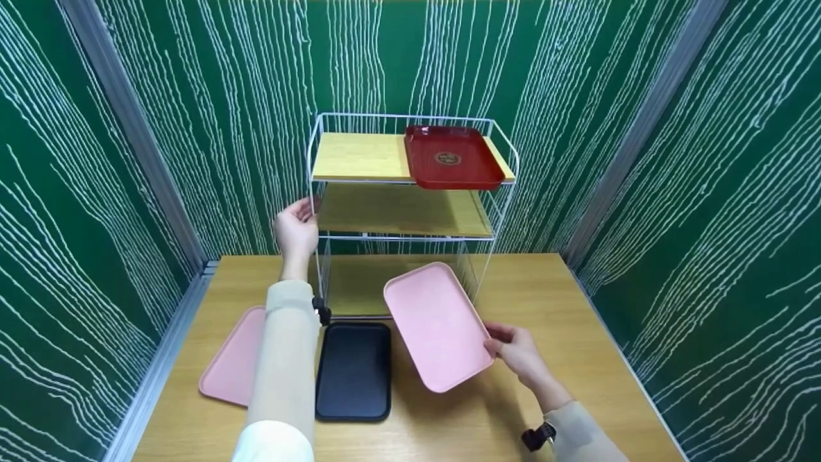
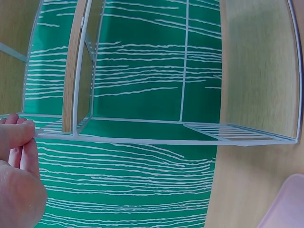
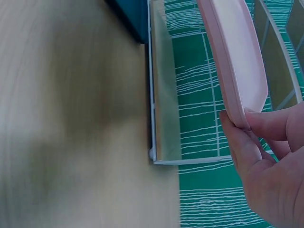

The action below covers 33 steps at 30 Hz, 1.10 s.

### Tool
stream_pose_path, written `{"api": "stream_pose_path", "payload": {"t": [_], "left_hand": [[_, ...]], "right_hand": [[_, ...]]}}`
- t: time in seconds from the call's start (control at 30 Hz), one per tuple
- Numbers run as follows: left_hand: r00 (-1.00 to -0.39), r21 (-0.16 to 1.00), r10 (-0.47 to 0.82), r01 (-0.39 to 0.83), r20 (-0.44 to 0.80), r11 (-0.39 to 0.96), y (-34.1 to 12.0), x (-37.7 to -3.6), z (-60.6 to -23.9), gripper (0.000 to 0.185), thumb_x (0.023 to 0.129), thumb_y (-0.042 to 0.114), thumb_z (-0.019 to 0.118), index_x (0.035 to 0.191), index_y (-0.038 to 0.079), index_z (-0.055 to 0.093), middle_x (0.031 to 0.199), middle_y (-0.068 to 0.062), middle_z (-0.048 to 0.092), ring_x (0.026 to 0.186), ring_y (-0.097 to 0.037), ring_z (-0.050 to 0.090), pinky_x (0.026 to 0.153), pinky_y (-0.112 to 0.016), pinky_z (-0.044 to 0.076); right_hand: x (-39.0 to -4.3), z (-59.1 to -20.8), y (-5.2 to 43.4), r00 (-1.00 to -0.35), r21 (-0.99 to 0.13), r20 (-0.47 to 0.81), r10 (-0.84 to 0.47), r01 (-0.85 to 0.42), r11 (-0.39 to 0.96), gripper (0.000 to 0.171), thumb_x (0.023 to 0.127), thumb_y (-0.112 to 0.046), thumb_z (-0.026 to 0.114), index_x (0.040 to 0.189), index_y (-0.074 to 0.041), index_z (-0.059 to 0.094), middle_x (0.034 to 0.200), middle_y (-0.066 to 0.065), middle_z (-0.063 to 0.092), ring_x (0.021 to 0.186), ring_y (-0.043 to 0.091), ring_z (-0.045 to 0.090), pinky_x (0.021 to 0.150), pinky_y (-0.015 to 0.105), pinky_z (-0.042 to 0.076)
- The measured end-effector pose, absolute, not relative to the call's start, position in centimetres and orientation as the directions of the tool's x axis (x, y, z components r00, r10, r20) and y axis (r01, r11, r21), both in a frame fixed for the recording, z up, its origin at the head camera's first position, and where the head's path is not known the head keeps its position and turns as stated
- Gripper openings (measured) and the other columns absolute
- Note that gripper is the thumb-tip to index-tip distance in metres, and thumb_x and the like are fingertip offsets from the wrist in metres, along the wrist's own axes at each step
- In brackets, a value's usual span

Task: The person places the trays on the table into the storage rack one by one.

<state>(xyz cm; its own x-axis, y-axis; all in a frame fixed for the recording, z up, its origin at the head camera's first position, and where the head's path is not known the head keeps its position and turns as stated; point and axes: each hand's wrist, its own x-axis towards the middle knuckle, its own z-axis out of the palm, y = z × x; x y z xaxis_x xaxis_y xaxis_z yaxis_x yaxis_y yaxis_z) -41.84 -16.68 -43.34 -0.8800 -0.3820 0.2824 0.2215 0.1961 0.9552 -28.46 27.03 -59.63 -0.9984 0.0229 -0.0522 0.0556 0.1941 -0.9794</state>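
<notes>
So the right hand has a pink, rectangular, plastic-looking tray with rounded corners pinched by its edge near one corner, thumb on the inner face and fingers underneath. That tray is up off the table and tilted, hanging in front of the bottom level of a white wire rack with three wood-look shelves.

The left hand is over on the rack's left side, thumb and fingers curled in on the white wire of the frame, roughly level with the middle shelf.

Up top, a shiny dark red rectangular tray with a gold-coloured emblem sits toward the right end, its front edge poking out past the shelf. Down on the table, a black rectangular tray with rounded corners lies flat in front of the rack, left of the held one. Further left there's a second pink tray, partly hidden behind the left beige sleeve. Walls behind are green with wavy white lines.
</notes>
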Motion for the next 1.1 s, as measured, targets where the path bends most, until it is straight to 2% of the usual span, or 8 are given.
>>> {"api": "stream_pose_path", "payload": {"t": [0.3, 0.53, 0.8, 1.1], "left_hand": [[-0.876, 0.949, -0.381, 0.224, 0.295, 0.220, -16.6, -41.9, -43.4, 0.034, 0.102, -0.007, 0.064, 0.135, 0.000, 0.071, 0.133, -0.017, 0.073, 0.126, -0.029, 0.069, 0.109, -0.033, 0.055], [-0.868, 0.947, -0.387, 0.250, 0.311, 0.201, -16.6, -41.9, -43.4, 0.034, 0.101, -0.010, 0.064, 0.134, -0.004, 0.071, 0.133, -0.021, 0.072, 0.127, -0.033, 0.069, 0.110, -0.037, 0.054], [-0.856, 0.936, -0.387, 0.272, 0.342, 0.225, -16.6, -42.1, -43.6, 0.032, 0.101, -0.010, 0.064, 0.131, -0.005, 0.072, 0.131, -0.023, 0.072, 0.124, -0.033, 0.070, 0.108, -0.036, 0.056], [-0.864, 0.942, -0.381, 0.272, 0.330, 0.199, -16.8, -42.1, -43.6, 0.033, 0.101, -0.011, 0.065, 0.132, -0.005, 0.071, 0.131, -0.023, 0.072, 0.125, -0.034, 0.070, 0.107, -0.034, 0.056]], "right_hand": [[-28.9, -57.6, 26.6, -1.000, -0.984, -0.029, 0.013, 0.031, 0.177, 0.041, 0.095, 0.009, 0.068, 0.137, 0.010, 0.066, 0.125, 0.024, 0.072, 0.105, 0.025, 0.071, 0.081, 0.026, 0.063], [-29.3, -56.0, 26.1, -1.000, -0.989, -0.011, -0.011, 0.009, 0.147, 0.042, 0.096, 0.007, 0.070, 0.138, 0.010, 0.065, 0.126, 0.024, 0.071, 0.105, 0.026, 0.071, 0.082, 0.028, 0.064], [-29.9, -55.0, 25.7, -1.000, -0.990, -0.011, -0.013, 0.009, 0.142, 0.042, 0.098, 0.004, 0.070, 0.140, 0.006, 0.066, 0.129, 0.023, 0.071, 0.107, 0.027, 0.072, 0.088, 0.032, 0.065], [-30.4, -53.7, 25.1, -1.000, -0.991, 0.000, -0.004, -0.001, 0.136, 0.042, 0.098, 0.005, 0.069, 0.139, 0.006, 0.066, 0.128, 0.023, 0.071, 0.106, 0.027, 0.071, 0.086, 0.030, 0.065]]}}
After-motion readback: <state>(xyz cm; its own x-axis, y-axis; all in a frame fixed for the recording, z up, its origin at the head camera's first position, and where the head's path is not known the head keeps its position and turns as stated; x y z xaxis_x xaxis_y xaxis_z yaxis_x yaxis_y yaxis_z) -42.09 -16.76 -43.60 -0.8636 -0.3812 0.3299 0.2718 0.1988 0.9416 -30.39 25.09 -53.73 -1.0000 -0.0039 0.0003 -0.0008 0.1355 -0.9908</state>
